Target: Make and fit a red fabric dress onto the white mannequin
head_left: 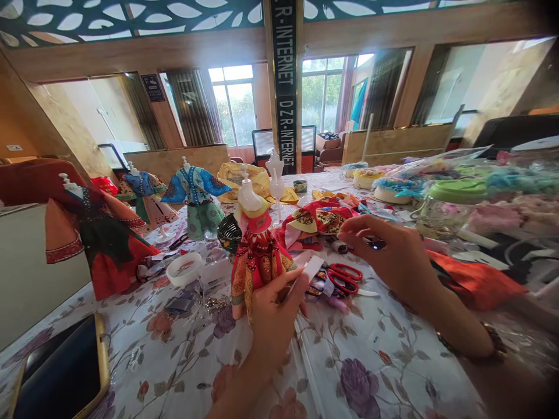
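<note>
My left hand pinches a short white strip between thumb and fingers; its exact material I cannot tell. Just behind that hand stands a headless doll form in a red and gold dress, part of its skirt hidden by my fingers. To the right, my right hand is raised over the table with thumb and fingertips together. Whatever its fingertips hold, if anything, is too small to make out. Red-handled scissors lie between my hands, and a small spool sits near my right fingertips.
Several dressed doll forms, one in a blue top, stand at the left. A white tape roll and a phone lie nearer. A green-lidded jar, orange cloth and heaped trimmings crowd the right of the flowered tablecloth.
</note>
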### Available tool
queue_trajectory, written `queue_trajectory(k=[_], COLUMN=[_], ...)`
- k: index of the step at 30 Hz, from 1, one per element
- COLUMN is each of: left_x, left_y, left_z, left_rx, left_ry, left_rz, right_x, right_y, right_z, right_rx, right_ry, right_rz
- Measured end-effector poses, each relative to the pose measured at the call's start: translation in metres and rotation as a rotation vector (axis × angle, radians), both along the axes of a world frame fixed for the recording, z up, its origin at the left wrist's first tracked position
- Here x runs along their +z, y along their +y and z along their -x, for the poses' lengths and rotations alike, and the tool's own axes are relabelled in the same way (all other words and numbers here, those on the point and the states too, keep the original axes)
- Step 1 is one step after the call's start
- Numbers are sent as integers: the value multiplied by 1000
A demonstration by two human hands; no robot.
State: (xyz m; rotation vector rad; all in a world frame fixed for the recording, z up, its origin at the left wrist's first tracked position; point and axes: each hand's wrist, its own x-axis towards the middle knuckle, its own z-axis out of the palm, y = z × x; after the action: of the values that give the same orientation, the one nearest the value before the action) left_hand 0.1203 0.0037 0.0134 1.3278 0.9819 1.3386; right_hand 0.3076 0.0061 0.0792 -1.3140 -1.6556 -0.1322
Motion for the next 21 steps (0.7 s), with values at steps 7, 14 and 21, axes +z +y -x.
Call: queue_trajectory(k=[7,14,21], left_x=[6,11,4], left_y=[-2,-4,-1], left_z=[0,0,7], left_rx=[28,119,152], left_ry=[-132,-157,-23], left_rz=[34,47,-93], right_x=[-42,-84,-61], right_y=[30,42,37], right_z=[-17,-25,-40], right_rx=[27,21,127], right_ry=[-464,-574,-474], right_rz=[516,601,599])
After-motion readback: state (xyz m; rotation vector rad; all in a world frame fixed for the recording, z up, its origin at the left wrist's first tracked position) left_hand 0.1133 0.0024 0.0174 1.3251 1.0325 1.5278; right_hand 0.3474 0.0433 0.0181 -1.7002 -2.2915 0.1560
